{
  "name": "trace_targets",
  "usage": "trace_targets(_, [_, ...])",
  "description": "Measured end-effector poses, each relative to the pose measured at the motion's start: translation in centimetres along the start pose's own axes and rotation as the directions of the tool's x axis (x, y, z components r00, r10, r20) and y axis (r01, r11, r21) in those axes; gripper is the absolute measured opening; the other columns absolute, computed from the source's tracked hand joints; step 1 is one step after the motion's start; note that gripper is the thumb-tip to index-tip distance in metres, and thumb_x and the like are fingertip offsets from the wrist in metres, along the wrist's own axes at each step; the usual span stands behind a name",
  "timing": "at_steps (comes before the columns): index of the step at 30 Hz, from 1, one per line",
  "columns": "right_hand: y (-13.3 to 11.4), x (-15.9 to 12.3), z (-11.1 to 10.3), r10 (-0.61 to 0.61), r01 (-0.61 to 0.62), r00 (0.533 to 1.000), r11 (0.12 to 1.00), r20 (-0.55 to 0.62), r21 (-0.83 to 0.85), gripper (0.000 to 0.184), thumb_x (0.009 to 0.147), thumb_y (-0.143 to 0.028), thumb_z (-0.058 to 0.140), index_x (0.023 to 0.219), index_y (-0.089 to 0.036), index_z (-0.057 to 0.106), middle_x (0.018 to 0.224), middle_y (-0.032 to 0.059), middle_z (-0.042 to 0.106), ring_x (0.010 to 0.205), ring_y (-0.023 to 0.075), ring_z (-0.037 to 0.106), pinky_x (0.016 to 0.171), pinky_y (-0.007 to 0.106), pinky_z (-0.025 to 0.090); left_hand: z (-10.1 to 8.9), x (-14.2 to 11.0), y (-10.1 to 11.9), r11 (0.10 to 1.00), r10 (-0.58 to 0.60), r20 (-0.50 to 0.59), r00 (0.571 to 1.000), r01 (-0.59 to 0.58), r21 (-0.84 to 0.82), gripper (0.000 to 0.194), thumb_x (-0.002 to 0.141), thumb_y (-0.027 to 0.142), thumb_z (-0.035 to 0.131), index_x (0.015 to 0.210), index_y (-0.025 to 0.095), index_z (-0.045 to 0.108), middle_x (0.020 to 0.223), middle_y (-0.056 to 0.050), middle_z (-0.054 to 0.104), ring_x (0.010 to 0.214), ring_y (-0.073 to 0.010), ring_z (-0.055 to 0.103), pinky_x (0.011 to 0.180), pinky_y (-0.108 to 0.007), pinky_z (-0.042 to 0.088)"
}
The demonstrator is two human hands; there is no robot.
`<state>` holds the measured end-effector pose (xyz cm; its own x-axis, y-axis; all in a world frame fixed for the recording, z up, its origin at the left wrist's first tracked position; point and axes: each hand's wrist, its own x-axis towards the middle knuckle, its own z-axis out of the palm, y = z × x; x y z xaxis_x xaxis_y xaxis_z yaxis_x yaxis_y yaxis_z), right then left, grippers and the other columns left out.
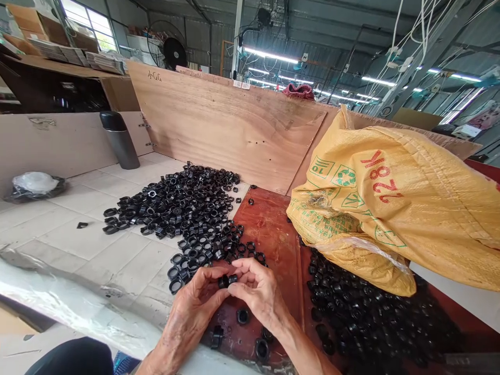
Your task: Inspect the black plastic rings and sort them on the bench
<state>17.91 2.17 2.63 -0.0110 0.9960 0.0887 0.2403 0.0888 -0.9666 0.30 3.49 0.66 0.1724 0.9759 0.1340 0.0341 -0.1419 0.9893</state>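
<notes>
Close to the table's front, my left hand (pixel 197 299) pinches a small black plastic ring (pixel 223 282) between thumb and fingers. My right hand (pixel 260 291) grips a second small black plastic piece (pixel 233 279) against it, so the two parts meet end to end; fingers partly cover both. Just beyond my hands spreads a heap of black plastic rings (pixel 175 205), its near edge reaching my left fingers. Below my wrists lie several thicker black fittings, one of them a round fitting (pixel 242 315) on the reddish-brown board (pixel 269 224).
At right, a yellow woven sack (pixel 390 192) leans over a pile of black fittings (pixel 363 312). A dark flask (pixel 119 140) and a clear plastic bag (pixel 35 185) stand at left. Wooden panels (pixel 226 125) wall the back of the table.
</notes>
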Motion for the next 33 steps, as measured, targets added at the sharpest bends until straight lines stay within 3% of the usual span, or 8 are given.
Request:
trace_targets(3, [-0.3, -0.2, -0.1, 0.047, -0.048, 0.999, 0.998, 0.007, 0.040, 0.020, 0.080, -0.025, 0.078, 0.099, -0.022, 0.073, 0.073, -0.0037, 0.067, 0.065, 0.0130, 0.062, 0.061, 0.021, 0.048, -0.3, 0.0, 0.1, 0.993, 0.113, -0.027, 0.993, -0.113, 0.032, 0.012, 0.083, 0.033, 0.076, 0.090, 0.025, 0.072, 0.111, -0.003, 0.079, 0.104, -0.0225, 0.076, 0.089, -0.032, 0.063])
trace_targets(8, [-0.8, -0.4, 0.0, -0.013, 0.013, 1.000, 0.999, 0.000, 0.036, 0.015, 0.084, -0.026, 0.073, 0.098, -0.021, 0.073, 0.091, 0.0006, 0.072, 0.074, 0.0141, 0.066, 0.066, 0.022, 0.051, -0.8, -0.2, 0.1, 0.965, 0.236, -0.023, 0.972, -0.231, 0.121, 0.013, 0.088, 0.030, 0.073, 0.100, 0.028, 0.077, 0.111, -0.003, 0.079, 0.104, -0.0211, 0.075, 0.093, -0.032, 0.061])
trace_targets(13, [-0.4, -0.3, 0.0, -0.034, 0.034, 0.999, 0.998, -0.015, -0.048, 0.018, 0.082, -0.032, 0.078, 0.096, -0.022, 0.075, 0.088, 0.0001, 0.073, 0.073, 0.0148, 0.068, 0.065, 0.022, 0.051, -0.9, -0.3, 0.6, 0.975, 0.176, 0.003, 0.984, -0.174, 0.135, 0.013, 0.089, 0.031, 0.071, 0.101, 0.028, 0.076, 0.110, -0.002, 0.079, 0.103, -0.0217, 0.075, 0.093, -0.032, 0.061])
trace_targets(18, [0.0, -0.4, 0.1, -0.042, 0.042, 0.999, 0.990, 0.005, -0.132, 0.026, 0.091, -0.044, 0.071, 0.100, -0.020, 0.074, 0.082, 0.0018, 0.074, 0.064, 0.0149, 0.070, 0.061, 0.023, 0.051, -0.9, -0.3, 0.3, 0.976, 0.172, 0.006, 0.985, -0.171, 0.134, 0.014, 0.089, 0.032, 0.071, 0.101, 0.027, 0.076, 0.111, -0.003, 0.079, 0.101, -0.0222, 0.075, 0.091, -0.033, 0.062])
trace_targets(24, [-0.2, -0.4, 0.2, -0.211, 0.185, 0.977, 0.896, -0.021, -0.404, 0.037, 0.102, -0.044, 0.055, 0.076, -0.020, 0.067, 0.068, 0.0020, 0.066, 0.062, 0.0144, 0.061, 0.061, 0.024, 0.044, -0.9, -0.2, 0.1, 0.961, 0.208, 0.085, 0.974, -0.219, 0.167, 0.012, 0.092, 0.029, 0.069, 0.101, 0.027, 0.077, 0.110, -0.003, 0.079, 0.101, -0.0208, 0.075, 0.091, -0.031, 0.060])
trace_targets(27, [-0.5, -0.6, 0.3, -0.214, 0.172, 0.974, 0.912, -0.073, -0.371, 0.028, 0.101, -0.042, 0.056, 0.088, -0.020, 0.068, 0.071, 0.0017, 0.067, 0.064, 0.0148, 0.063, 0.062, 0.023, 0.046, -0.8, -0.2, 0.3, 0.966, 0.195, 0.089, 0.977, -0.206, 0.153, 0.012, 0.092, 0.028, 0.069, 0.101, 0.028, 0.076, 0.110, -0.002, 0.079, 0.101, -0.0201, 0.075, 0.092, -0.030, 0.060])
trace_targets(33, [-1.9, -1.1, -0.3, -0.296, 0.300, 0.953, 0.913, 0.056, -0.276, 0.020, 0.093, -0.028, 0.064, 0.110, -0.020, 0.072, 0.100, 0.0073, 0.074, 0.084, 0.0189, 0.070, 0.077, 0.027, 0.054, -0.7, -0.4, 0.6, 0.987, 0.129, 0.024, 0.991, -0.131, 0.090, 0.013, 0.091, 0.034, 0.069, 0.101, 0.026, 0.074, 0.113, -0.004, 0.078, 0.104, -0.0219, 0.075, 0.093, -0.031, 0.060])
